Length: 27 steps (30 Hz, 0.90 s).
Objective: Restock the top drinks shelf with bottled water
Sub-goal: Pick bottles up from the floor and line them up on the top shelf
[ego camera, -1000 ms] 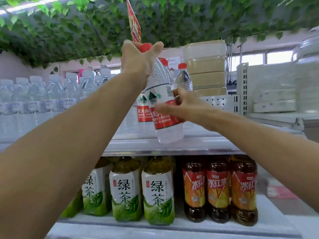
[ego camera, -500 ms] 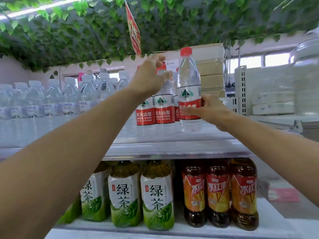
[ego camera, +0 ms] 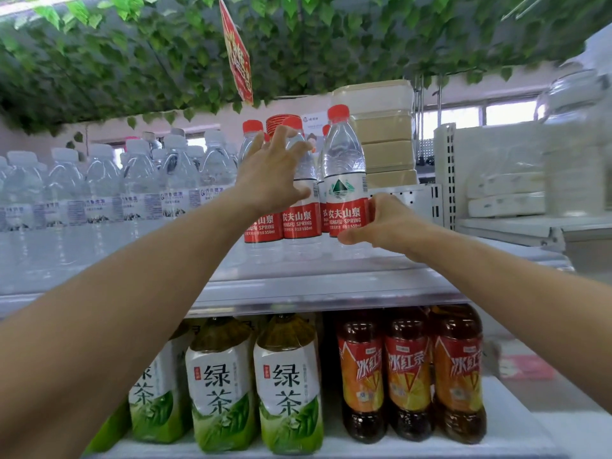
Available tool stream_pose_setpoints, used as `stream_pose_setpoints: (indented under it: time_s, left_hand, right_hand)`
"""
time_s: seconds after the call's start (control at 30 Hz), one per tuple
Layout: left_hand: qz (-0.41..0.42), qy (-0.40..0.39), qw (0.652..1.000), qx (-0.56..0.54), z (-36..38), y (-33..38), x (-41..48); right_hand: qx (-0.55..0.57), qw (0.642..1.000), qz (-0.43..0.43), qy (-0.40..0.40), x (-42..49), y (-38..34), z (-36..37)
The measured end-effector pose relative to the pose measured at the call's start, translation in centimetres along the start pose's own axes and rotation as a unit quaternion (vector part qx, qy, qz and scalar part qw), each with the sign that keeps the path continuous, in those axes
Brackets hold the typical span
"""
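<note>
Head view. Item: water bottle (ego camera: 346, 173), red cap, red-and-white label, upright on the top shelf (ego camera: 331, 294). It is the rightmost of the red-labelled row (ego camera: 299, 223) and touches its neighbour.

Right hand (ego camera: 385, 223): fingers curled round the bottle's lower label from the right, thumb low on the near face.

Left hand (ego camera: 271, 175): fingers spread, resting against the shoulders of the row, holding nothing.

Same shelf, left: white-capped water bottles (ego camera: 132, 187), a packed block. Right of the row: stacked beige boxes (ego camera: 384, 137).

Shelf below: green tea bottles (ego camera: 288, 385) to the left, iced tea bottles (ego camera: 409, 376) to the right.

Step in hand, by judgement: seating the bottle in line — placement looks all but finished.

The next move calls for a clean release that does not rock the bottle, with the label kept facing near and the left hand steadying the neighbours. After that, another bottle — no supply is in view.
</note>
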State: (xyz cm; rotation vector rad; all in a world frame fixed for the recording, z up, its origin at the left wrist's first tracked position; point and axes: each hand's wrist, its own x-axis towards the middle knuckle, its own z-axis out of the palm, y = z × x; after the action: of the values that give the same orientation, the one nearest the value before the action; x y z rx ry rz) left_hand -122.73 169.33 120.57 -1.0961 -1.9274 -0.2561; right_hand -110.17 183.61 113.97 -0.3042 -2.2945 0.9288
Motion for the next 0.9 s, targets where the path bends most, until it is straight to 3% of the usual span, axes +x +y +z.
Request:
stream_pose_setpoints:
  time_s: [0.77,0.9]
  left_hand:
    - [0.007,0.023,1.000,-0.003,1.5,-0.6,-0.1]
    - [0.021,0.044,0.999,-0.010,1.1,0.0,-3.4]
  right_hand:
    - [-0.052,0.998,0.028,-0.011,0.4,-1.2,1.6]
    - [-0.181,0.980,0.007,0.086,-1.2,-1.0,1.5]
